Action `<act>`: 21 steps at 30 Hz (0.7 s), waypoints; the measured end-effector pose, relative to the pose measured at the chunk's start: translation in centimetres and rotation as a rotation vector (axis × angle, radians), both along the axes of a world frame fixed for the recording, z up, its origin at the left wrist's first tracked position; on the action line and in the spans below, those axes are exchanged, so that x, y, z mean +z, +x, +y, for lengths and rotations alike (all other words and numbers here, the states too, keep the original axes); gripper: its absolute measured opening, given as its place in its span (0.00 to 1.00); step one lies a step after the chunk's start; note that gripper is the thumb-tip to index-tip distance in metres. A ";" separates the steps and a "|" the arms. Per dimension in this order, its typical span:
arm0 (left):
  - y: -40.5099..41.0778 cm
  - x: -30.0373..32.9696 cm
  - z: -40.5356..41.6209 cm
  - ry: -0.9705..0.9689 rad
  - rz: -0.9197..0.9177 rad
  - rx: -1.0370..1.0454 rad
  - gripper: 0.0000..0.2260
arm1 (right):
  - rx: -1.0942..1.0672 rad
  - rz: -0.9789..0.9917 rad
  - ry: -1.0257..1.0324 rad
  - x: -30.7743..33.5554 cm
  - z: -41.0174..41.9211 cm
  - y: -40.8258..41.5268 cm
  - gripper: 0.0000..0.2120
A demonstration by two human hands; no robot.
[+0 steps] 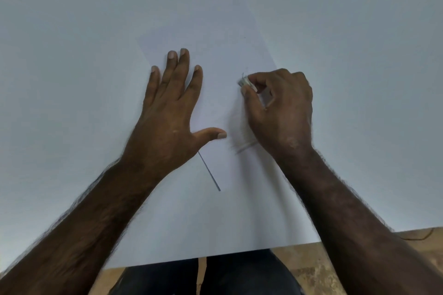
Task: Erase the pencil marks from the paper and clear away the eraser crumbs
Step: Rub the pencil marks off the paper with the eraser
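Two hands over paper (239,211) at frame centre | left hand (167,112) flat, fingers spread | right hand (280,105) pinching eraser (245,82) right of centre | pencil line (209,171) lower centre — unerased

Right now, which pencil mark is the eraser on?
The tiny dark stroke beside the white eraser pinched in the right hand, not the long diagonal line.

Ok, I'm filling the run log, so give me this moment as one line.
left hand flat on paper | right hand pinches eraser at short pencil mark | long pencil line unerased | crumbs: cannot tell
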State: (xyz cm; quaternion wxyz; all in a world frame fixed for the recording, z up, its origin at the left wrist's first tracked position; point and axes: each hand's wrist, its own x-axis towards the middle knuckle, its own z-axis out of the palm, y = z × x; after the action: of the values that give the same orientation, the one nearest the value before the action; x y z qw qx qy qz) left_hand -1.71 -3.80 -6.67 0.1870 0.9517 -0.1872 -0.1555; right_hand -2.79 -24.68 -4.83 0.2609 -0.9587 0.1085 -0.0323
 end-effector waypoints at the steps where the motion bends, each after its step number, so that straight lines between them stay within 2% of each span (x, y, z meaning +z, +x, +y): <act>1: -0.7 0.2 0.4 0.023 0.011 0.003 0.53 | 0.001 -0.008 0.010 -0.1 0.0 0.0 0.05; 8: -3.2 1.0 0.8 0.061 0.092 0.093 0.58 | 0.077 -0.014 -0.005 0.0 0.6 -1.1 0.05; 14: -3.3 0.7 0.7 0.085 0.069 0.099 0.54 | 0.469 0.061 -0.009 0.5 3.9 -5.3 0.06; 16: -3.3 0.7 0.9 0.089 0.085 0.092 0.57 | 0.443 0.012 -0.089 0.4 3.0 -3.2 0.05; 18: -3.2 0.7 1.0 0.094 0.093 0.081 0.59 | 0.325 -0.025 -0.172 0.2 1.5 0.0 0.06; 21: -3.2 0.6 1.1 0.106 0.101 0.073 0.60 | 0.239 0.000 -0.137 0.3 0.6 1.9 0.07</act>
State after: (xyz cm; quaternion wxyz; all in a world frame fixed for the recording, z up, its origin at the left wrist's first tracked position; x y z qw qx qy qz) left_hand -4.88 -2.73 -6.04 0.1511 0.9574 -0.1340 -0.2063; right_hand -0.89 -24.04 -4.51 0.1969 -0.9803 -0.0089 -0.0085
